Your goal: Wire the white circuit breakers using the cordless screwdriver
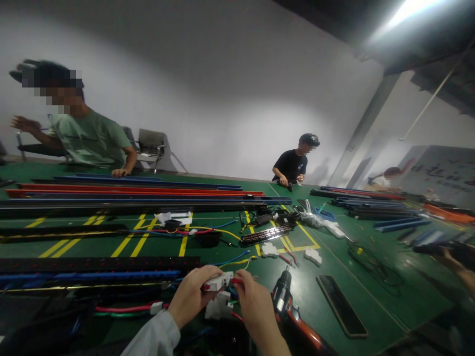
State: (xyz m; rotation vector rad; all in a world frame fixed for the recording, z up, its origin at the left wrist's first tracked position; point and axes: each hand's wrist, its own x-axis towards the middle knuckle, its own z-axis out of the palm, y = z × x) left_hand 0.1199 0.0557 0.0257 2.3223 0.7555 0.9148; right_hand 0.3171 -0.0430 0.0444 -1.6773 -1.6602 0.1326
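White-and-red plastic block (218, 283) above green table (411, 289), your left hand (192, 294) gripping it, your right hand (256, 300) pinching small red piece (236, 280) at its end, plain white plastic block (219, 307) just below, orange-and-black power drill (283, 295) beside right hand, flat dark phone (341, 305) farther right

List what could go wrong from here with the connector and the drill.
1. The left hand holds the white-and-red connector above the table, with the right hand pinching the red piece at its end; a slip could drop it among the clutter below.
2. The drill lies right beside the right hand; a sideways bump might push it toward the phone.
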